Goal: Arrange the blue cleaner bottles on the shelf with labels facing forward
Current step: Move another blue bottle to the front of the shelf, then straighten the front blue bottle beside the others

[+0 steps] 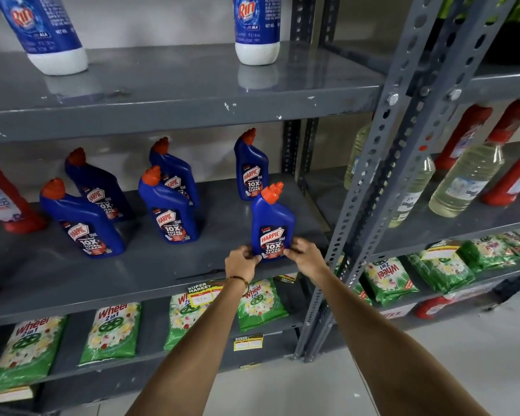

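Several blue cleaner bottles with orange caps stand on the grey middle shelf (132,274). The front right bottle (271,217) stands upright near the shelf's front edge, label facing me. My left hand (241,263) grips its base from the left and my right hand (305,254) grips it from the right. Another bottle (250,166) stands behind it. Two bottles (168,205) stand in the middle, one behind the other, and two more (83,223) at the left. All visible labels face forward.
A red bottle (6,199) stands at the far left of the same shelf. White and blue bottles (257,28) sit on the shelf above. Green detergent packs (111,331) fill the shelf below. A grey perforated upright (370,187) stands just right of my hands.
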